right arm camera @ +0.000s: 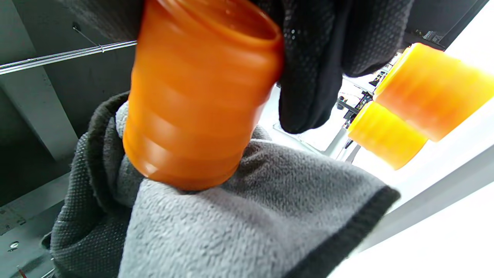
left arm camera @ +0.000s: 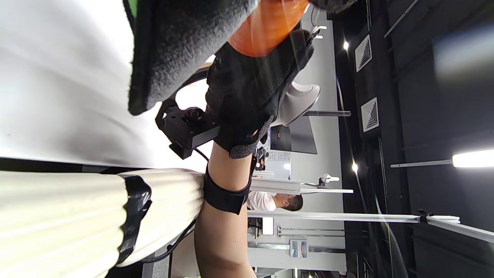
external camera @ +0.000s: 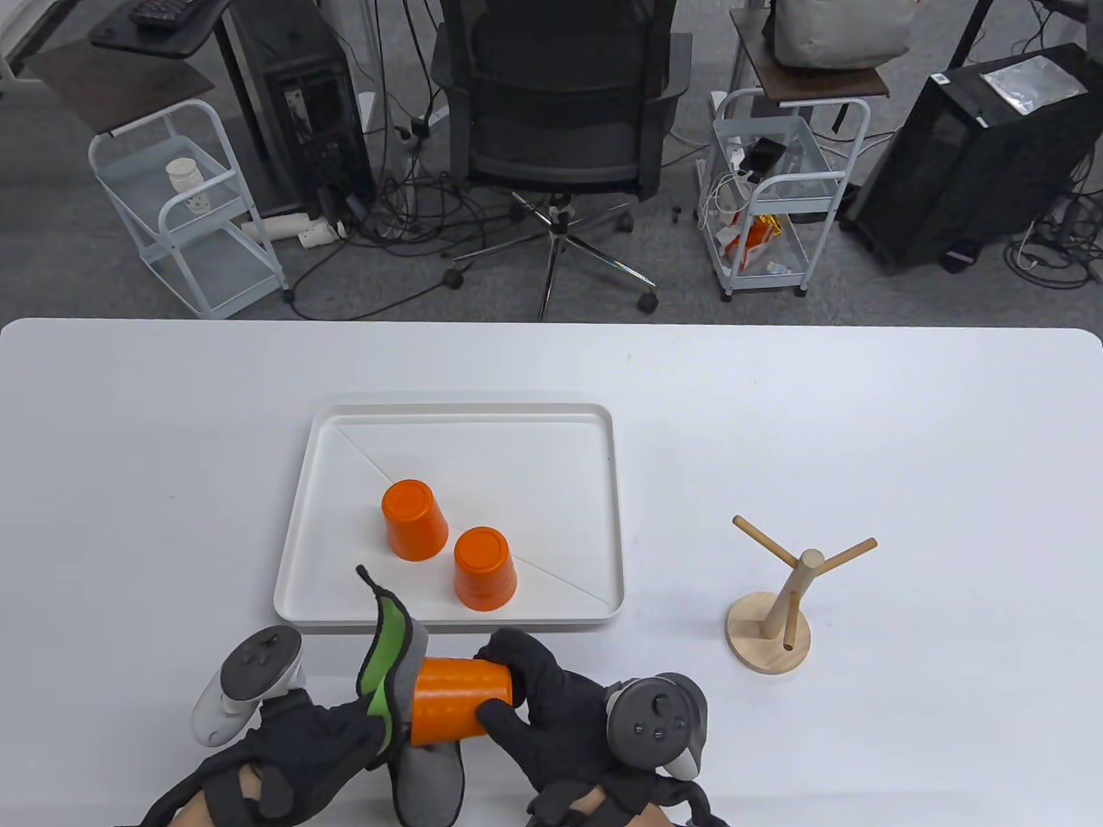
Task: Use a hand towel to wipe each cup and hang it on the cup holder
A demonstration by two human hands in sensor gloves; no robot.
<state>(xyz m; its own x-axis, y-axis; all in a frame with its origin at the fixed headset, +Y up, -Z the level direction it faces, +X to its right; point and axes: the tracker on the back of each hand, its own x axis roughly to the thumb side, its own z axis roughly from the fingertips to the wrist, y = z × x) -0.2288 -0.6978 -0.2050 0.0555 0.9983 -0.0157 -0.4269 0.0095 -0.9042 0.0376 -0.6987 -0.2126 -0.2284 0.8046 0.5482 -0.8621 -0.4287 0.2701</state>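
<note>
Wiping an orange cup [external camera: 448, 711] held on its side just above the near table edge, between both gloved hands.

Nearest, the right hand [external camera: 569, 715] curled its fingers round the cup's narrower base end, while the left hand [external camera: 302, 741] gripped a grey hand towel [external camera: 422, 775] with a green inner face, bunched against the cup's wider rim end. The cup looked like light, rigid, ribbed plastic, probably slick, so a wrap round the base end seemed the safest hold; the towel was soft and fleecy. Farther off, two more orange cups [external camera: 414, 519] stood upside down on the white tray [external camera: 465, 413]. To the right, well apart, stood the wooden cup holder [external camera: 769, 636], its pegs bare.
</note>
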